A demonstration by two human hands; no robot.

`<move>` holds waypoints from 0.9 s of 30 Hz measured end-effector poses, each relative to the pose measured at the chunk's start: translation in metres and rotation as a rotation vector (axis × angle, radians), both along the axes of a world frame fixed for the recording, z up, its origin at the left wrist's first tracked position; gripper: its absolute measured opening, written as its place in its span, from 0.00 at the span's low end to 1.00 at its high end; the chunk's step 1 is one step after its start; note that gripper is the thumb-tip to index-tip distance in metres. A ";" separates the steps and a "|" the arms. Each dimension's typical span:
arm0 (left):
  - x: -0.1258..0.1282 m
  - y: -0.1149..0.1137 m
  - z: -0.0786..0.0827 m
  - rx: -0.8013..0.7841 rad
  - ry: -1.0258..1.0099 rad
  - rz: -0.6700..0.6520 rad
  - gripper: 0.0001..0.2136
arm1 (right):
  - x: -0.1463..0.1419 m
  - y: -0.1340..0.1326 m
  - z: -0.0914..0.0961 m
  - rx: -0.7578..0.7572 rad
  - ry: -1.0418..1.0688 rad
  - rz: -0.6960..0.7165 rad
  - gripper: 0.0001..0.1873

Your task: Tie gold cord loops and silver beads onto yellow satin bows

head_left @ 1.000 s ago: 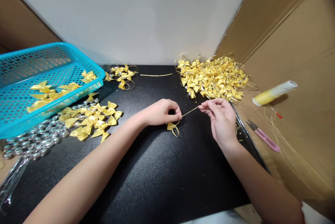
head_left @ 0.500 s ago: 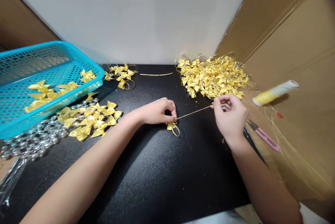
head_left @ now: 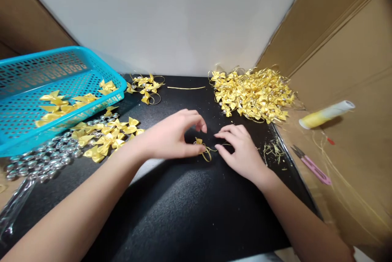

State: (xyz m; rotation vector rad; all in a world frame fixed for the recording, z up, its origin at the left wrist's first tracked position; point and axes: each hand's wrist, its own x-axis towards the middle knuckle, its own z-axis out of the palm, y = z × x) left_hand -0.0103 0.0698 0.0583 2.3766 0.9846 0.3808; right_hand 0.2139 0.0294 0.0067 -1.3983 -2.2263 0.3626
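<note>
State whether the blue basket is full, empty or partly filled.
Partly filled: several yellow bows lie in the blue basket, and its perforated floor shows beyond them.

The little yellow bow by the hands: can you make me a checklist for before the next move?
1. Bow on the black table: ok, beside the left thumb.
2. Left hand unclenched: ok, thumb and fingers apart.
3. Thread pulled straight: not ok, it curves loosely near the right hand.
4. Knot tight: cannot tell, too small to see.
5. Pink snips away from fingers: ok, they lie off to the right.
</note>
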 end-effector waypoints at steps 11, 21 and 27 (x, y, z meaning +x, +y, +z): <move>0.035 -0.073 -0.058 0.389 -0.026 0.245 0.07 | -0.012 -0.008 -0.003 -0.088 -0.054 0.050 0.03; 0.000 -0.055 -0.044 -0.535 -0.733 0.641 0.08 | -0.016 -0.016 0.004 -0.176 0.077 0.224 0.05; -0.008 -0.044 -0.050 -0.583 -0.668 0.646 0.11 | -0.020 -0.017 0.002 -0.238 0.097 0.244 0.06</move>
